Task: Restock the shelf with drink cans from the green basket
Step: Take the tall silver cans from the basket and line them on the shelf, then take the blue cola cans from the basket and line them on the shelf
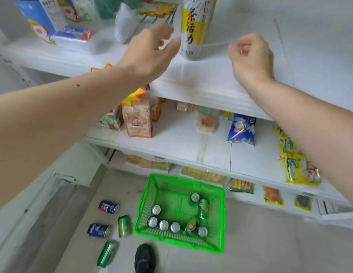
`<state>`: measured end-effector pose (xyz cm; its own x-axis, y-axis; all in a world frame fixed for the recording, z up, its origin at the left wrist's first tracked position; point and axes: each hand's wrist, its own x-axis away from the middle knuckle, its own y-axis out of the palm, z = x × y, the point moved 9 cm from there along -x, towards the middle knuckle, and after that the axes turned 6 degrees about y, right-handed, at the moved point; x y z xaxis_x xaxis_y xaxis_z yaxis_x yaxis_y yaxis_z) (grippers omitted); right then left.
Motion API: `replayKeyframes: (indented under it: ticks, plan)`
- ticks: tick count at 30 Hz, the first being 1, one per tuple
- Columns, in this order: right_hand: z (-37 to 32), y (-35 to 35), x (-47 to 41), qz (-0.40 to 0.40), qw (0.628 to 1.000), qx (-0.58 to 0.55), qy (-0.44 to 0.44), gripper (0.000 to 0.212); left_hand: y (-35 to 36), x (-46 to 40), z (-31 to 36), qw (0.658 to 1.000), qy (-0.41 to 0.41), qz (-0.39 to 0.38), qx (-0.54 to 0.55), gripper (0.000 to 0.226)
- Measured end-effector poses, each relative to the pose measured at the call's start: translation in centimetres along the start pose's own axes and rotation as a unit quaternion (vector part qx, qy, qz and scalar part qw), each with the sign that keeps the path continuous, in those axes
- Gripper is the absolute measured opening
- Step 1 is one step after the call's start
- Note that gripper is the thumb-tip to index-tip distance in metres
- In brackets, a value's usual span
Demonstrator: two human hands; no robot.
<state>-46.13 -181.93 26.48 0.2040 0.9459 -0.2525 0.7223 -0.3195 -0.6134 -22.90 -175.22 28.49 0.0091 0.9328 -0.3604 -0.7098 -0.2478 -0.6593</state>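
My left hand (150, 54) is spread wide and holds nothing. One tall can (195, 26) stands on the shelf (201, 83), just beside its fingertips. My right hand (250, 56) hangs on the other side of that can, fingers loosely curled, empty too. Far below both hands sits the green basket (144, 219) with lots of cans (163, 225) inside. More cans on the floor (108, 206) lie beside it. I think most of the job is left.

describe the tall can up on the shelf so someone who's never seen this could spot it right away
Start at the upper white shelf, level with both raised hands. Between the left hand and right hand stands the tall can. It is the only can on that shelf, white and yellow with black characters.
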Motion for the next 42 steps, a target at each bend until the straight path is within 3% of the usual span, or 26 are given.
replayKeyframes:
  ticks: [6, 9, 12, 18, 25, 32, 42]
  plan:
    - [-0.5, 0.2, 11.2, 0.045, 0.993, -0.065, -0.092, 0.036, 2.9, 8.7, 0.5, 0.998, 0.057, 0.005, -0.041, 0.042]
    - [1.6, 2.1, 16.9, 0.076, 0.982, -0.091, -0.149, 0.031, 5.6, 12.6, -2.2, 0.996, 0.079, -0.005, -0.035, 0.038]
    - [5.3, 5.9, 21.5, 0.057, 0.981, -0.093, -0.163, 0.024, 9.6, 16.3, -6.7, 0.997, 0.057, -0.051, -0.024, 0.036]
    - [16.0, 16.8, 28.0, -0.055, 0.991, -0.064, -0.104, 0.022, 18.0, 23.5, -18.1, 0.986, -0.062, -0.154, -0.025, 0.042]
    - [30.4, 30.1, 33.5, -0.2, 0.979, 0.03, -0.013, 0.032, 28.0, 32.1, -31.0, 0.953, -0.221, -0.207, -0.023, 0.039]
    - [43.7, 42.4, 39.6, -0.403, 0.9, 0.162, 0.035, 0.056, 38.7, 41.3, -41.5, 0.895, -0.385, -0.223, 0.033, 0.039]
    - [52.0, 54.5, 43.4, -0.544, 0.814, 0.199, 0.049, 0.081, 48.3, 46.9, -51.3, 0.832, -0.502, -0.227, 0.068, 0.052]
